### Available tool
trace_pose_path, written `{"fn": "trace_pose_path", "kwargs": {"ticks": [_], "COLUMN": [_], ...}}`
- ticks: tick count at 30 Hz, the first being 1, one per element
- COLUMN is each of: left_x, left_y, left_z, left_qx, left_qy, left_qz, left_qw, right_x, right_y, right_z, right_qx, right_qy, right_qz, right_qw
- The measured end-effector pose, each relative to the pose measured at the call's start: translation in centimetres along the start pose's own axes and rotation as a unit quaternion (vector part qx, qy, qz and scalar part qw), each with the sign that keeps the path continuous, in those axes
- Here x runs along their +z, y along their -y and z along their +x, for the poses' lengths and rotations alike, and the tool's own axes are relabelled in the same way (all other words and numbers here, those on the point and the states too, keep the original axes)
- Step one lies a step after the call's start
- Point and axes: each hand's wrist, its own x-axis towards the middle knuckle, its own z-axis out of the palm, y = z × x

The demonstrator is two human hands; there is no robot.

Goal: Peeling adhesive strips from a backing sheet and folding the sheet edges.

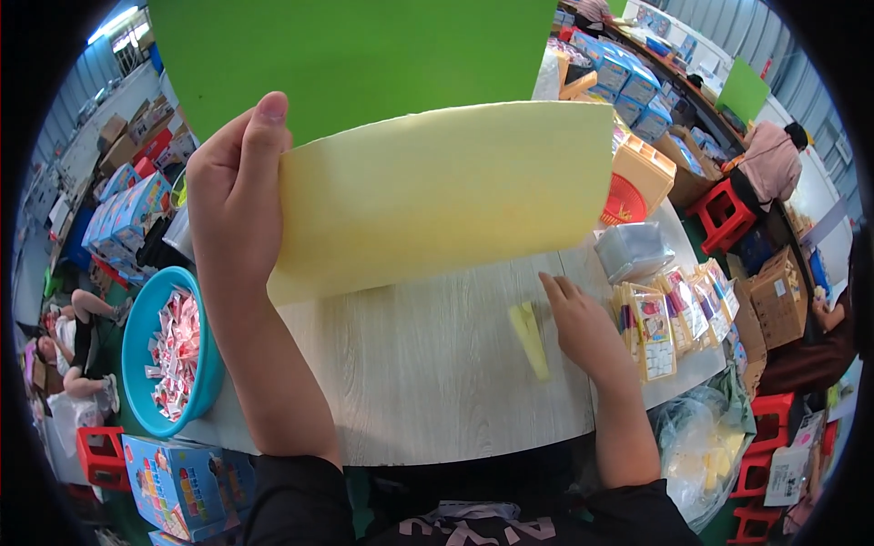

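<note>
A wide, pale yellow sheet of paper is held up over the table, its left edge pinched in my left hand. Bowed slightly, the sheet stretches to the right and hides part of the table behind it. My right hand is low over the table on the right, fingers stretched out with nothing seen in them. Just left of those fingers lies a narrow yellow strip, apart from the hand.
A turquoise basin of small red-and-white packets stands left. On the right are packaged sets, a clear plastic box, a red basket and a plastic bag. A green panel rises ahead; other people sit farther off.
</note>
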Motion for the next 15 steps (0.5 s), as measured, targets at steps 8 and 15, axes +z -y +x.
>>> {"fn": "trace_pose_path", "kwargs": {"ticks": [8, 15], "left_x": [0.5, 0.8], "left_y": [0.2, 0.0], "left_z": [0.3, 0.1], "left_qx": [-0.023, -0.002], "left_qy": [-0.024, -0.044], "left_qz": [-0.013, -0.006], "left_qw": [0.999, 0.999], "right_x": [-3.3, -4.4], "right_y": [1.5, 2.6], "right_z": [-0.8, 0.6], "right_qx": [0.000, -0.008], "right_qy": [-0.057, -0.212], "right_qz": [0.135, 0.236], "right_qw": [0.989, 0.948]}}
